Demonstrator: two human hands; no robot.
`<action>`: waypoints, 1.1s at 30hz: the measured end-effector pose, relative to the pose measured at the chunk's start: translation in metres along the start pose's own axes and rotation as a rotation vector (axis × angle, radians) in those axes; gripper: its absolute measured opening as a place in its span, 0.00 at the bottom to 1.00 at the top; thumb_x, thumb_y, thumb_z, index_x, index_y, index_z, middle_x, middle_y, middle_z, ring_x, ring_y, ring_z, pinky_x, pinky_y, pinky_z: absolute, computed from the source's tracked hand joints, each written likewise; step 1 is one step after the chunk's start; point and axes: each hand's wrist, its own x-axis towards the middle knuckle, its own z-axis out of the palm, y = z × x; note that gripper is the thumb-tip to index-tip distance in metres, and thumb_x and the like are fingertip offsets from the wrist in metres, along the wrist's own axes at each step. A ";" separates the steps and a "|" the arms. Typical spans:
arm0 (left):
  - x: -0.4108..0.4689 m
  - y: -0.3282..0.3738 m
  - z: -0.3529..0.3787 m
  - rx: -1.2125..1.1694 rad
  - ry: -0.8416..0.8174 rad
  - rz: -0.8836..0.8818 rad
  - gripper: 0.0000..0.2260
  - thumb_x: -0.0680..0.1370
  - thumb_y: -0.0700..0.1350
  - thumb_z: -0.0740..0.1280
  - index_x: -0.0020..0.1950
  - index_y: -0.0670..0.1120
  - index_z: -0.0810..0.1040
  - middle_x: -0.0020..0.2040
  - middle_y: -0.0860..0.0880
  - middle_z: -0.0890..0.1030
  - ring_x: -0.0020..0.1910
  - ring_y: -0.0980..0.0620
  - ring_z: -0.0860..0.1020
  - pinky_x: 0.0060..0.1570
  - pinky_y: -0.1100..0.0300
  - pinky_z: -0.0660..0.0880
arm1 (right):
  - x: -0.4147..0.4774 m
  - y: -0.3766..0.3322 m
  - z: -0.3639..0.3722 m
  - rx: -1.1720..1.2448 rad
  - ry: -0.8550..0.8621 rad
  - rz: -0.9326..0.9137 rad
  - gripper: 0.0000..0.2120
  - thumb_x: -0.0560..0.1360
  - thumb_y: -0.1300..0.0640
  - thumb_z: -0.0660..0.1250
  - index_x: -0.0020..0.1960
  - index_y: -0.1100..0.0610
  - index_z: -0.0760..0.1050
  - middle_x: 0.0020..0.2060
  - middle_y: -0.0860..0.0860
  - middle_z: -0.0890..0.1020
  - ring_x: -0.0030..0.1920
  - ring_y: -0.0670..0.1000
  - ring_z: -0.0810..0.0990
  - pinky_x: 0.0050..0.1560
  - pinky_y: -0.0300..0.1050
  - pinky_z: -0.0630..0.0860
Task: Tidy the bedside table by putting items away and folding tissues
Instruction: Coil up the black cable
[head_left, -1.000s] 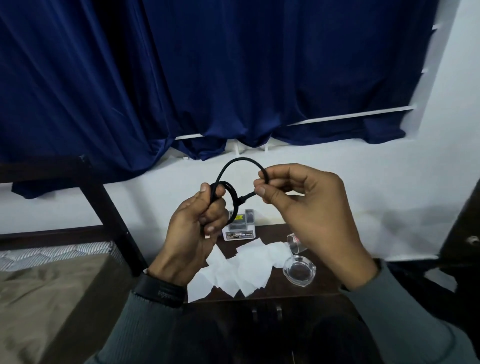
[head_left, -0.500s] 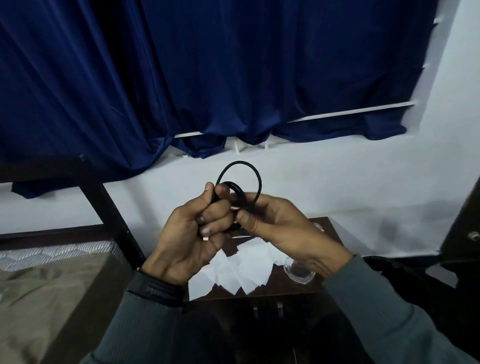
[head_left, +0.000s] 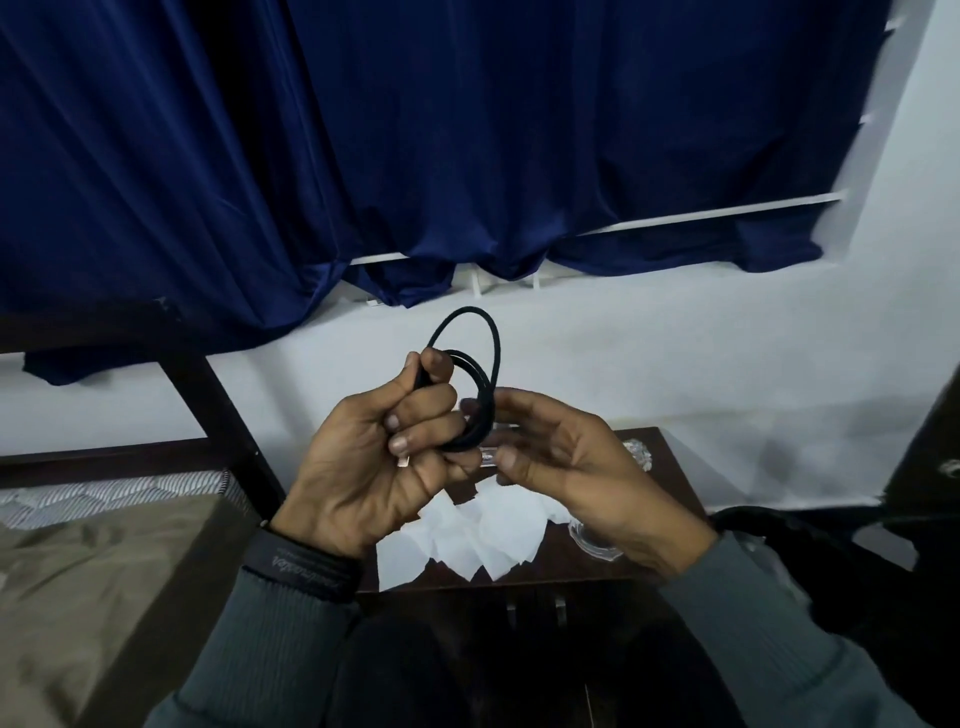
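Hidden or unclear: the right hand (head_left: 582, 467) is motion-blurred, and the lower arc of the black cable (head_left: 482, 395) disappears behind the left hand's fingers, so its ends are not visible. The white tissues (head_left: 467, 540) overlap and are partly covered by both hands; their number cannot be told. A clear glass dish (head_left: 589, 543) is mostly hidden under the right wrist, and a second clear item (head_left: 640, 453) at the table's 2 o'clock corner is too blurred to identify. Count: two hands, one cable wound in several turns, two glass items, one bedside table (head_left: 670, 480). The left hand (head_left: 374, 457) grips the coil, fingers curled tight, held in the air above the table. The right hand sits at the coil's 3 o'clock, fingers loosely bent and slightly apart, tips at the loops; whether they pinch cannot be told. The tissues lie on the table at 6 o'clock below the coil.
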 end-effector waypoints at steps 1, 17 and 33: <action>0.002 -0.002 -0.001 0.004 0.016 -0.002 0.15 0.89 0.50 0.49 0.53 0.49 0.74 0.29 0.54 0.61 0.27 0.57 0.59 0.47 0.57 0.50 | 0.001 0.002 0.002 0.015 -0.008 -0.005 0.19 0.78 0.68 0.69 0.66 0.55 0.78 0.59 0.56 0.85 0.59 0.56 0.84 0.60 0.51 0.80; 0.010 -0.005 0.003 0.147 0.190 0.167 0.16 0.86 0.52 0.54 0.47 0.50 0.77 0.26 0.54 0.63 0.23 0.58 0.60 0.36 0.62 0.60 | -0.013 0.002 -0.012 0.240 0.431 0.198 0.05 0.77 0.69 0.69 0.46 0.64 0.83 0.36 0.58 0.82 0.35 0.55 0.81 0.42 0.46 0.84; 0.018 -0.018 0.014 0.280 0.361 0.099 0.18 0.86 0.51 0.57 0.46 0.45 0.82 0.26 0.55 0.60 0.22 0.59 0.60 0.34 0.61 0.55 | -0.003 -0.027 0.015 -0.058 0.546 -0.194 0.14 0.83 0.60 0.63 0.66 0.51 0.78 0.40 0.46 0.80 0.41 0.48 0.83 0.54 0.52 0.84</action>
